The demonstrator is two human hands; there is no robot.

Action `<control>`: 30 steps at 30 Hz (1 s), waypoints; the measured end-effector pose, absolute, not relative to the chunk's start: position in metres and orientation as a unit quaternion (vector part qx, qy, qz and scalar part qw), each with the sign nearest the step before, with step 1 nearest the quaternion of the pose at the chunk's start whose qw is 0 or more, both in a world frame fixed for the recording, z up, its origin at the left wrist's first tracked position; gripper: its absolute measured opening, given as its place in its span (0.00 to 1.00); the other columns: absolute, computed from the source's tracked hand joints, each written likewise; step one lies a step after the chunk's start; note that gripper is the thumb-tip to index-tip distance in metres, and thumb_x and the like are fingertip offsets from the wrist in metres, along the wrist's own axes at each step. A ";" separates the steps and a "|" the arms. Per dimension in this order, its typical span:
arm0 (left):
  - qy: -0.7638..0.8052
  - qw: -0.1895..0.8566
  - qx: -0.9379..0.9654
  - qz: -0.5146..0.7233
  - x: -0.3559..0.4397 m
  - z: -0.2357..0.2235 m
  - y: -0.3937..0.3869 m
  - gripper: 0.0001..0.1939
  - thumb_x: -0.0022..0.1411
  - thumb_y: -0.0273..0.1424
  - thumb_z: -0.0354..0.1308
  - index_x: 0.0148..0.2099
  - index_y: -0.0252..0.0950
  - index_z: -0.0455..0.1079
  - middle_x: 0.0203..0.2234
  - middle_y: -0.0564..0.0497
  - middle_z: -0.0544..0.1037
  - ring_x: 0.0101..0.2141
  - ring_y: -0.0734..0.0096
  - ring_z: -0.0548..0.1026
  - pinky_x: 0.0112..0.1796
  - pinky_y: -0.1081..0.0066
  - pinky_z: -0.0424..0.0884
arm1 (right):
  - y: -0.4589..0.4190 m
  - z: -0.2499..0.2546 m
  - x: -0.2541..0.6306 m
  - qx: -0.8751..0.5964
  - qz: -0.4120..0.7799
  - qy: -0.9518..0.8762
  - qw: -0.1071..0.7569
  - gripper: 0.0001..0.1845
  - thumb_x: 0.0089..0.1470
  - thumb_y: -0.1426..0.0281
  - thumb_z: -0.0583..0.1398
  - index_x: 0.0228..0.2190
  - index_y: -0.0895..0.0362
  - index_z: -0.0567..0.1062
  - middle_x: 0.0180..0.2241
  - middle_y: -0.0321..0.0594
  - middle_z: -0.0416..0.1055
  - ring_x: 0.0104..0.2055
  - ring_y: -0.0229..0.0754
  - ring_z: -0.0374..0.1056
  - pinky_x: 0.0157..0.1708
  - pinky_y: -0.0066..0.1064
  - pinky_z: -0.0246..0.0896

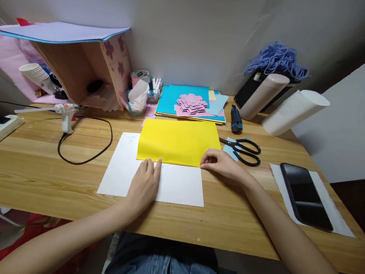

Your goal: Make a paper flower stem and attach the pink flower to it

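Observation:
A yellow sheet of paper [179,139], with a narrow fold along its near edge, lies partly over a white sheet of paper [180,186]. My left hand [146,178] rests on the white sheet, its fingers stretched flat so that the tips touch the yellow fold. At the near right corner of the yellow paper, my right hand [220,162] pinches the folded edge between thumb and fingers. Just right of that hand lie black-handled scissors [247,152], with a small light blue paper piece [231,149] beneath them.
Behind the yellow paper, layered pink paper flowers [191,104] sit on blue sheets [169,99]. A box cutter [236,120] lies nearby. A glue gun [66,115] with a looping cord stands left, before a cardboard box [79,66]. A phone [306,196] is at right, near paper rolls [294,113].

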State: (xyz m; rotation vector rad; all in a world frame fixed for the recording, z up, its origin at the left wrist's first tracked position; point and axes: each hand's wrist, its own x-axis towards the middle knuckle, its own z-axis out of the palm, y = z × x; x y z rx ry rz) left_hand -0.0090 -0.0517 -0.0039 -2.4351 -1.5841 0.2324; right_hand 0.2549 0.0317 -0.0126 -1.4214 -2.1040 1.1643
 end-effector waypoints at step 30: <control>-0.536 0.056 -0.841 0.041 0.033 0.001 -0.053 0.46 0.49 0.61 0.41 0.63 0.37 0.52 0.40 0.36 0.69 0.43 0.48 0.65 0.46 0.49 0.56 | 0.022 -0.008 0.255 -0.457 0.334 -0.805 0.177 0.07 0.52 0.69 0.57 0.31 0.57 0.74 0.32 0.40 0.70 0.35 0.40 0.66 0.34 0.31 0.61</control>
